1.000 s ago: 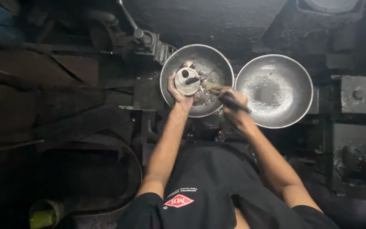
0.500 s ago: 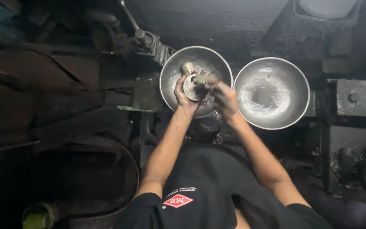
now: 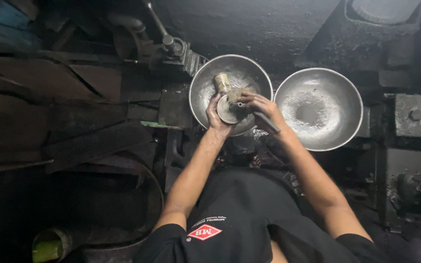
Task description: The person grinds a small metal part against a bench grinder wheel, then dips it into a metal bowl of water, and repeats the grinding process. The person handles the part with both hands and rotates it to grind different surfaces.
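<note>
My left hand (image 3: 216,116) grips a round metal part (image 3: 228,100) with a short cylindrical stub, held over the left metal bowl (image 3: 205,87). My right hand (image 3: 261,108) is closed around a dark thin tool (image 3: 268,122), a brush or rod, whose tip rests on the face of the part. Both hands meet above the bowl's near edge. The handle of the tool sticks out past my right wrist.
A second, larger metal bowl (image 3: 317,107) with wet residue stands to the right. A bench vise with a lever (image 3: 171,46) sits behind the left bowl. Dark greasy machine blocks (image 3: 415,122) lie at the right, a black belt (image 3: 98,141) at the left, a green-lined can (image 3: 49,246) at bottom left.
The metal part has been turned in my left hand, so its stub now points up and away. My right hand moved in closer, bringing the tool's tip onto the part.
</note>
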